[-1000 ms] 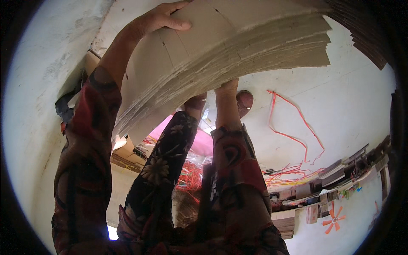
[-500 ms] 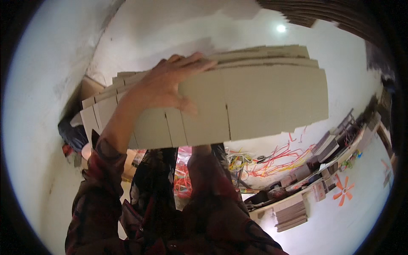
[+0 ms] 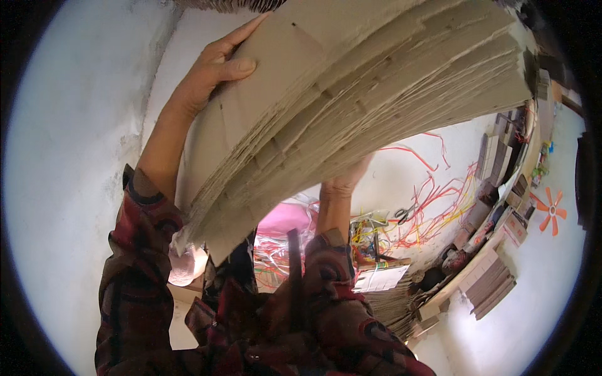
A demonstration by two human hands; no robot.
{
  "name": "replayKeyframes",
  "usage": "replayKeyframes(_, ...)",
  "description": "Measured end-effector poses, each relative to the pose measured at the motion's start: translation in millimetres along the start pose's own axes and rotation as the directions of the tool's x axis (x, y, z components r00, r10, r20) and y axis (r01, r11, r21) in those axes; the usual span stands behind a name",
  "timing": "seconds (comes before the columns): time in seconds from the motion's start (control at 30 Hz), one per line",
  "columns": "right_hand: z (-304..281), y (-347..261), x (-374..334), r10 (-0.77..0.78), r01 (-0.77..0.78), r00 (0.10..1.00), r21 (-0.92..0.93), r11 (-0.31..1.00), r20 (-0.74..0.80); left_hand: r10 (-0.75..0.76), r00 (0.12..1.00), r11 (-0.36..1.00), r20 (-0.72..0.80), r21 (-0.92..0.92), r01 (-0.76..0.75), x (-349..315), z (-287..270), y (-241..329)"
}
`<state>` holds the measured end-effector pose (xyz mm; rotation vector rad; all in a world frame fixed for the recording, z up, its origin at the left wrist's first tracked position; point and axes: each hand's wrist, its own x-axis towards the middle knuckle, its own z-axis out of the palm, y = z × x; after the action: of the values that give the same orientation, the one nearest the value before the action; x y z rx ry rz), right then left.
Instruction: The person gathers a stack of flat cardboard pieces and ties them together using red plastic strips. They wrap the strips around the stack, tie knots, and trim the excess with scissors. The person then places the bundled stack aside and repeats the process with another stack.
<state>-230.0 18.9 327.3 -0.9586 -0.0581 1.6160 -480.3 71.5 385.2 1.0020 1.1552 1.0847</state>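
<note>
A thick stack of flat, scored grey-brown cardboard sheets (image 3: 301, 62) is lifted and tilted in front of me, its layered edges fanned toward me. My left hand (image 3: 213, 72) grips its far left edge, the thumb on the top sheet and the fingers along the rim. Under the stack, my right hand (image 3: 350, 178) supports it from below; most of its fingers are hidden behind the cardboard.
Red and yellow plastic straps (image 3: 433, 207) lie loose on the floor to the right, near scissors (image 3: 403, 215). A cluttered shelf (image 3: 461, 269) runs along the right, with an orange fan (image 3: 549, 211) beyond. More stacked cardboard (image 3: 492, 288) stands there. A wall (image 3: 81, 125) rises at left.
The cardboard stack has risen and tilted, its right end swinging up and its layered edges turning toward me. My left hand has shifted to the far left edge; my right hand now partly shows beneath.
</note>
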Motion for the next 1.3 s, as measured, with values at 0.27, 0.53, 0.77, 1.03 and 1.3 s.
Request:
replayKeyframes(0.27, -89, -115, 27, -0.185, 0.218, 0.976, -0.434, 0.874, 0.118, -0.059, 0.995, 0.981, -0.083, -0.19, 0.042, 22, 133, -115)
replayKeyframes(0.53, -173, -154, 62, -0.119, 0.011, 0.982, -0.577, 0.817, -0.149, -0.284, 0.958, 0.894, -0.035, -0.371, 0.251, 26, 210, -221)
replayKeyframes(0.77, -287, -124, 134, 0.023, -0.291, 0.933, -0.714, 0.637, -0.359, -0.649, 0.757, 0.73, -0.074, -0.342, 0.592, 0, 215, -375)
replayKeyframes(1.03, -364, -80, 161, 0.131, -0.438, 0.889, -0.731, 0.523, -0.439, -0.597, 0.793, 0.785, -0.125, 0.113, 0.609, -5, 215, -382)
replayKeyframes(1.3, -411, -106, 162, 0.219, -0.4, 0.915, -0.675, 0.62, -0.34, -0.572, 0.816, 0.672, -0.084, 0.523, 0.525, 9, 301, -366)
